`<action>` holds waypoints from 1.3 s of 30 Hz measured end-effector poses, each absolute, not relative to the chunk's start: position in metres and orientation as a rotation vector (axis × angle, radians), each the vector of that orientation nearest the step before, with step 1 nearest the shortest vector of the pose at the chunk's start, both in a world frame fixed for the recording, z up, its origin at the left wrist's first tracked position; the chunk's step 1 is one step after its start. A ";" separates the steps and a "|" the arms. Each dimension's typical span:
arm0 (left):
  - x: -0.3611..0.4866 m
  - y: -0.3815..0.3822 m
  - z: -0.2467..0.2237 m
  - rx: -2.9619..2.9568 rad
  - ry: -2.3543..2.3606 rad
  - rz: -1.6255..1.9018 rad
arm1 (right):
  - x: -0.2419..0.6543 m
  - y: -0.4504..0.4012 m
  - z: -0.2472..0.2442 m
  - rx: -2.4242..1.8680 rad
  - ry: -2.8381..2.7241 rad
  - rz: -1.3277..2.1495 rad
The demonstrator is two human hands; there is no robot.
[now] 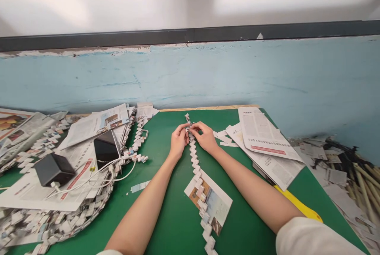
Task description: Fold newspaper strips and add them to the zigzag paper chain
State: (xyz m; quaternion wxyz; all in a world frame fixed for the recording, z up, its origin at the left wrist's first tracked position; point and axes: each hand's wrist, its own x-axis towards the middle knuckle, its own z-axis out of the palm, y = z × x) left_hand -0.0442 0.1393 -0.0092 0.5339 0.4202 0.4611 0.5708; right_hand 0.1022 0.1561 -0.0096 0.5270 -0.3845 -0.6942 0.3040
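A zigzag chain of folded newspaper strips runs down the middle of the green table, from beyond my hands to the near edge. My left hand pinches it close to its far end. Beside it, my right hand is closed too, its thumb and fingers pinching the same spot from the right. A small dark, curved strip shows between the fingertips; its kind is hard to make out. The chain's far tip sticks out past my fingers. Lower down, the chain lies across a cut piece of printed paper.
On the left lie coiled paper chains, newspaper sheets, a phone, a black box and a white cable. Newspapers and a yellow-handled tool are at right. A blue wall stands behind.
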 end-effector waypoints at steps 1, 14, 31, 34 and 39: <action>-0.044 0.139 -0.009 1.006 1.106 1.360 | 0.102 0.156 -0.010 -0.918 -1.654 0.727; -0.044 0.139 -0.011 1.050 1.086 1.337 | 0.103 0.158 -0.006 -0.980 -1.626 0.632; -0.047 0.143 -0.007 0.863 1.046 1.420 | 0.104 0.156 -0.007 -0.925 -1.646 0.717; -0.049 0.144 -0.007 0.843 1.020 1.421 | 0.106 0.154 -0.006 -0.876 -1.676 0.800; -0.050 0.144 -0.011 0.869 0.978 1.410 | 0.111 0.153 -0.007 -0.817 -1.665 1.043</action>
